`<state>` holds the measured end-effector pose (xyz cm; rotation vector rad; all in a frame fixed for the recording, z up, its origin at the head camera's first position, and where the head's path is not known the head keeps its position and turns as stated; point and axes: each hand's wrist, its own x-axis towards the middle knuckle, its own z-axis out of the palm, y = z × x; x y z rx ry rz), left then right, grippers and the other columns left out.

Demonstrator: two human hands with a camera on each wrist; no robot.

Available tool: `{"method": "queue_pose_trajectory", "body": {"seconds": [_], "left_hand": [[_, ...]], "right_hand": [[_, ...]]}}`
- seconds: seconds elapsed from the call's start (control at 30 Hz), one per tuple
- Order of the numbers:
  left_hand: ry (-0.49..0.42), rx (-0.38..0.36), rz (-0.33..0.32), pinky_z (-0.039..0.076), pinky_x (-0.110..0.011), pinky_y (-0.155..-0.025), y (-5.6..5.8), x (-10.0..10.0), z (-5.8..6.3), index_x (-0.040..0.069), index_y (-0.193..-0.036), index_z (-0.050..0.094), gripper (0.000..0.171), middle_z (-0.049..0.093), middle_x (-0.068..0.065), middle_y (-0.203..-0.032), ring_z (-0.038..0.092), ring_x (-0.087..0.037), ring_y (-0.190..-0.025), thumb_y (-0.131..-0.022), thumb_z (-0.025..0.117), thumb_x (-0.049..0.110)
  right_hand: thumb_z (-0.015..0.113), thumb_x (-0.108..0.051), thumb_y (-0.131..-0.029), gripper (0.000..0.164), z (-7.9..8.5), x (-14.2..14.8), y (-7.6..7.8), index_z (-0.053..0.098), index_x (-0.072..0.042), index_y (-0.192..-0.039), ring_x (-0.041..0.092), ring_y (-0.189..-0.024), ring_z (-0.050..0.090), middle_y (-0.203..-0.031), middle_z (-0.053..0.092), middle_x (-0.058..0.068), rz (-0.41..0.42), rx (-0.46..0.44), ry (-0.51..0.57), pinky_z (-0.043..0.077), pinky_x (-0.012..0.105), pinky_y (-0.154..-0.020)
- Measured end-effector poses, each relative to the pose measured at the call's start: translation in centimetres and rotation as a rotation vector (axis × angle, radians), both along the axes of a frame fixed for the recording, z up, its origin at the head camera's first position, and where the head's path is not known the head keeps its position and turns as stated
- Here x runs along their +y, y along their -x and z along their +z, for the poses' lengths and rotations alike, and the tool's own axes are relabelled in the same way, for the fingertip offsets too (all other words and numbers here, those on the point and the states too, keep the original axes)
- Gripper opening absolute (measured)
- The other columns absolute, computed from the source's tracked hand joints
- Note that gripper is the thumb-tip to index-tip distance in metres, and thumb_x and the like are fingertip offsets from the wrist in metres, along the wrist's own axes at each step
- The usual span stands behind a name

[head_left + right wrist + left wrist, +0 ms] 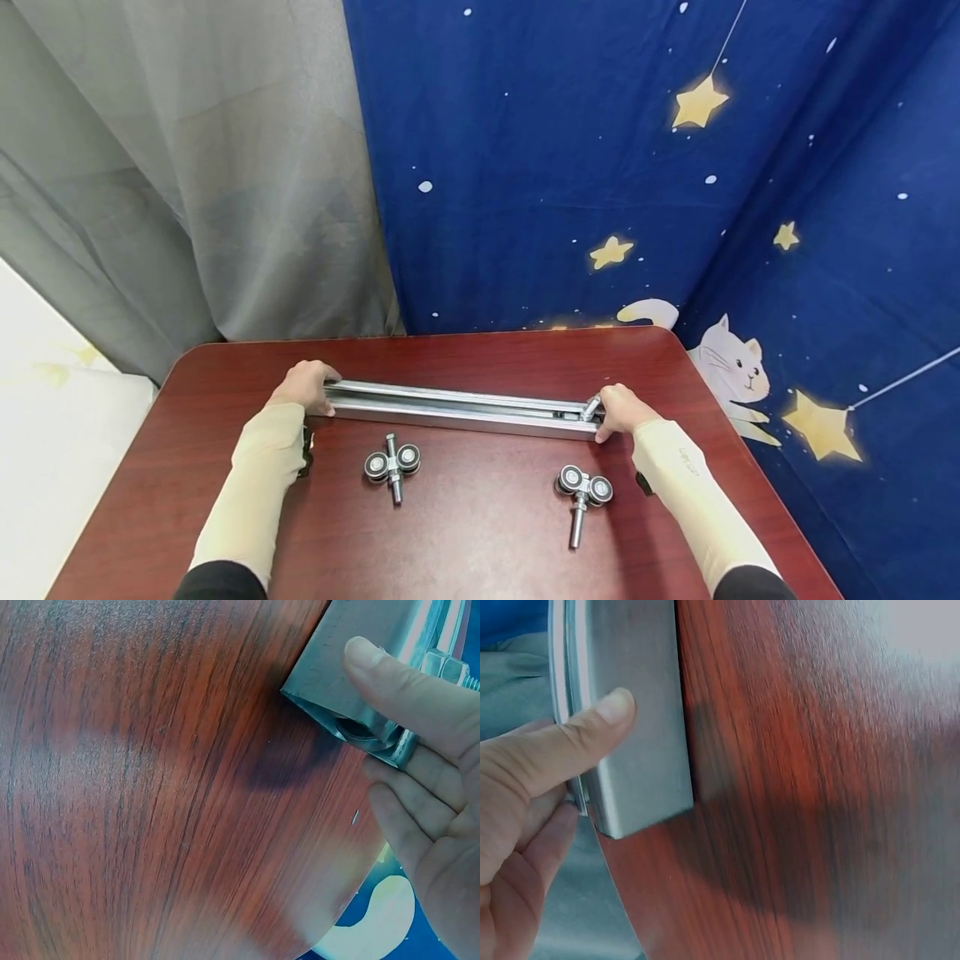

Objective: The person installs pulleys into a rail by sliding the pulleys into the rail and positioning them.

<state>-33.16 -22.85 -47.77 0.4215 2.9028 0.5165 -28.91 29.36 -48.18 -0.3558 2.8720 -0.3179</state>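
A long silver metal track [457,410] lies across the table with its slot facing up. My left hand [306,387] grips its left end; in the left wrist view the thumb [615,709] presses the side wall and the other fingers are behind. At the opposite end my right hand [624,411] holds the track between thumb and fingers. A roller's bolt and nut [446,667] stick up from the slot beside that hand, its wheels inside the track. Nearer to me lie two loose roller hangers, the left one [393,467] and the right one [581,492], each with wheels and a threaded bolt.
The reddish-brown wooden table [465,533] has rounded far corners. Behind it hang a grey curtain [277,167] and a blue curtain [525,167] with stars and a cat. A white surface [67,467] stands off to the left.
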Motion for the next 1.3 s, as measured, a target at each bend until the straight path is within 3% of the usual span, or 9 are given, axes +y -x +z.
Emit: {"method": "queue_pose_trajectory", "body": {"seconds": [0.23,0.33,0.43,0.57,0.77,0.9,1.1,1.3], "left_hand": [[0.036,0.020,-0.065,0.046,-0.048,-0.078,0.2,0.0,-0.6,-0.008,-0.106,0.060,0.054,0.061,-0.025,-0.104,0.056,-0.040,-0.095,-0.058,0.079,0.005],[0.081,0.030,-0.113,0.047,-0.046,-0.079,0.0,0.2,-0.3,-0.011,-0.105,0.058,0.053,0.061,-0.026,-0.102,0.057,-0.039,-0.095,-0.059,0.077,0.005],[0.105,0.089,-0.180,0.046,-0.046,-0.082,-0.6,0.9,0.3,-0.013,-0.105,0.057,0.050,0.061,-0.026,-0.102,0.057,-0.039,-0.096,-0.063,0.075,0.007],[0.082,0.232,-0.253,0.047,-0.045,-0.082,-2.4,2.7,1.4,-0.008,-0.104,0.060,0.038,0.063,-0.020,-0.101,0.059,-0.035,-0.096,-0.072,0.071,0.010],[0.059,0.465,-0.413,0.050,-0.036,-0.064,-5.9,5.9,2.2,0.007,-0.082,0.059,0.016,0.060,-0.002,-0.077,0.060,-0.020,-0.072,-0.077,0.069,0.017],[0.027,0.591,-0.511,0.049,-0.032,-0.059,-8.3,7.3,1.4,0.008,-0.081,0.056,0.019,0.055,0.000,-0.074,0.057,-0.016,-0.067,-0.075,0.070,0.020],[0.005,0.681,-0.665,0.049,-0.029,-0.063,-11.5,8.2,-1.6,0.011,-0.083,0.056,0.025,0.051,0.003,-0.079,0.052,-0.012,-0.072,-0.068,0.074,0.019],[0.051,0.751,-0.725,0.046,-0.026,-0.060,-13.0,8.5,-4.4,0.013,-0.076,0.053,0.025,0.050,0.004,-0.074,0.051,-0.012,-0.070,-0.061,0.073,0.015]], "right_hand": [[0.089,-0.017,-0.043,0.048,-0.2,0.0,0.1,0.070,-0.007,-0.086,0.016,-0.067,0.048,-0.074,0.061,0.001,-0.024,-0.006,0.005,0.044,0.032,-0.064],[0.089,-0.017,-0.043,0.047,-0.3,-0.1,0.2,0.070,-0.007,-0.085,0.017,-0.067,0.049,-0.075,0.062,0.002,-0.025,-0.004,0.013,0.045,0.032,-0.064],[0.089,-0.017,-0.044,0.047,-0.3,-0.2,0.2,0.070,-0.006,-0.085,0.017,-0.068,0.049,-0.075,0.062,0.003,-0.029,-0.007,0.008,0.045,0.032,-0.065],[0.089,-0.016,-0.044,0.050,0.0,-0.3,0.1,0.070,-0.005,-0.088,0.018,-0.069,0.049,-0.077,0.062,0.004,-0.035,-0.010,0.007,0.045,0.033,-0.065],[0.088,-0.015,-0.043,0.055,0.0,-0.3,0.2,0.070,-0.003,-0.094,0.017,-0.069,0.051,-0.081,0.064,0.006,-0.002,0.009,0.004,0.046,0.034,-0.066],[0.089,-0.016,-0.042,0.059,-0.1,-0.2,0.6,0.069,-0.003,-0.096,0.019,-0.072,0.052,-0.084,0.064,0.008,0.002,0.007,-0.012,0.046,0.035,-0.067],[0.089,-0.017,-0.043,0.059,-0.1,-0.4,0.5,0.069,-0.003,-0.097,0.020,-0.073,0.052,-0.085,0.063,0.009,0.001,-0.002,-0.010,0.046,0.035,-0.067],[0.089,-0.017,-0.044,0.055,0.2,-0.7,0.5,0.069,-0.002,-0.093,0.021,-0.073,0.052,-0.083,0.062,0.009,-0.014,-0.016,-0.026,0.046,0.036,-0.067]]}}
